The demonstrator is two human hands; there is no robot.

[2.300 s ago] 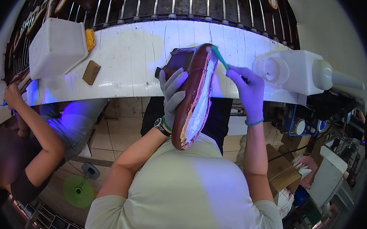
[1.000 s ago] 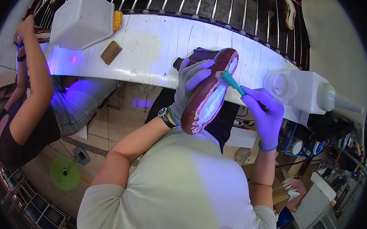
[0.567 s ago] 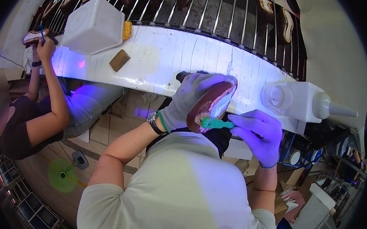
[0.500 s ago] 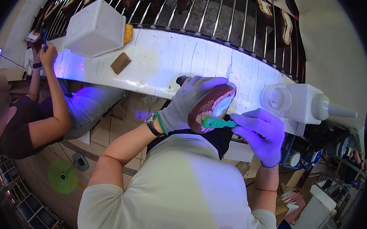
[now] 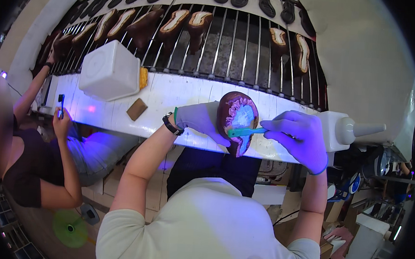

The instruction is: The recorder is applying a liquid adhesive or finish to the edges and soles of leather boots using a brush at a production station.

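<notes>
A dark brown shoe upper (image 5: 225,109) stands out over the white bench, its underside facing me. Pleated edges surround a pale middle that looks bluish under the light. My gloved left hand (image 5: 199,120) grips it from the left side, the thumb along its lower edge and the other fingers hidden behind. In my gloved right hand (image 5: 298,137) is a green toothbrush (image 5: 249,131), pinched by the handle. Its head lies against the lower part of the underside, near the pleated left rim; the bristles cannot be made out.
On the white bench (image 5: 181,92) are a white square container (image 5: 109,71), a yellow sponge (image 5: 144,78) and a brown block (image 5: 136,109). A white nozzle bottle (image 5: 339,130) stands right. Beyond runs a roller rack (image 5: 231,50) with several uppers; dark soles (image 5: 266,4) lie behind. A co-worker (image 5: 29,161) sits left.
The upper has turned more upright and is now over the bench, with my left hand lower on its side. The toothbrush still touches it. The co-worker's one arm now reaches to the rack. My view has tilted up.
</notes>
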